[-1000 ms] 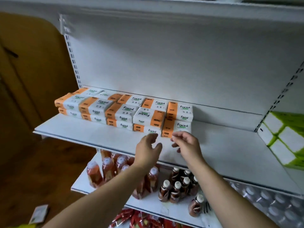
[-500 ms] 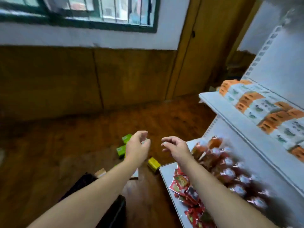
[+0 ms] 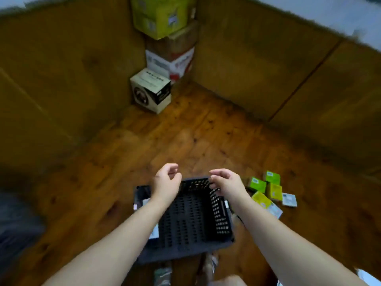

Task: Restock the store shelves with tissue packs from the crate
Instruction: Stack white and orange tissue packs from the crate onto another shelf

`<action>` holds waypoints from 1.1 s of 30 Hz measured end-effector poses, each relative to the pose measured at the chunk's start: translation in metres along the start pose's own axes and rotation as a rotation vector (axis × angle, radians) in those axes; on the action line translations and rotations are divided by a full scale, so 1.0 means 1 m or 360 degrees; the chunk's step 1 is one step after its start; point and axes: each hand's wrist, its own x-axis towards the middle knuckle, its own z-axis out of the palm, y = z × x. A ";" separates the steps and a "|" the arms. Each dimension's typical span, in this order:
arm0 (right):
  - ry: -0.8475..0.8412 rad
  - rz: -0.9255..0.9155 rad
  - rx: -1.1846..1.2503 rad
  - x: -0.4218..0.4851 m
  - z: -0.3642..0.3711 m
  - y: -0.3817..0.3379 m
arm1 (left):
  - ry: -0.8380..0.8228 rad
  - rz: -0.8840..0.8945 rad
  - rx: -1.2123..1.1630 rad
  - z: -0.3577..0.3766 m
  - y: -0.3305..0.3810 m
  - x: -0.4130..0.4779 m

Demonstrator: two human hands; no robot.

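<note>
While both hands hover with loosely curled, empty fingers — left hand (image 3: 167, 183), right hand (image 3: 226, 182) — the black perforated plastic crate (image 3: 191, 221) lies directly beneath, seemingly empty.

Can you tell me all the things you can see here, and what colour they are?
crate: one, black with holes, on the floor below the hands; the part I can see looks empty.
small packs: about seven, green, yellow and white, scattered on the floor right of the crate.
cardboard boxes: three stacked in the far corner, green on top, brown in the middle, white and red below.
black and white box: one, on the floor in front of the stack.
floor: brown wood.
wall panels: brown wood, all round.
left hand: empty, fingers curled, over the crate.
right hand: empty, fingers curled, over the crate.
</note>
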 end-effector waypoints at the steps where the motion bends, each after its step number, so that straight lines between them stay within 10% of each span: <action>1: -0.0080 0.0028 -0.0071 0.011 0.012 0.007 | 0.0065 -0.0097 -0.0046 -0.004 -0.020 0.004; 22: -0.0914 0.0358 -0.1150 0.315 0.232 0.480 | 0.0864 -0.1756 -0.0623 0.170 -0.557 0.130; 27: -0.1078 0.0163 -0.1095 0.363 0.276 0.512 | 0.1280 -0.1866 -0.1018 0.192 -0.597 0.160; 33: -0.0999 0.0278 -0.1059 0.362 0.279 0.503 | 0.1067 -0.1840 -0.1325 0.185 -0.594 0.158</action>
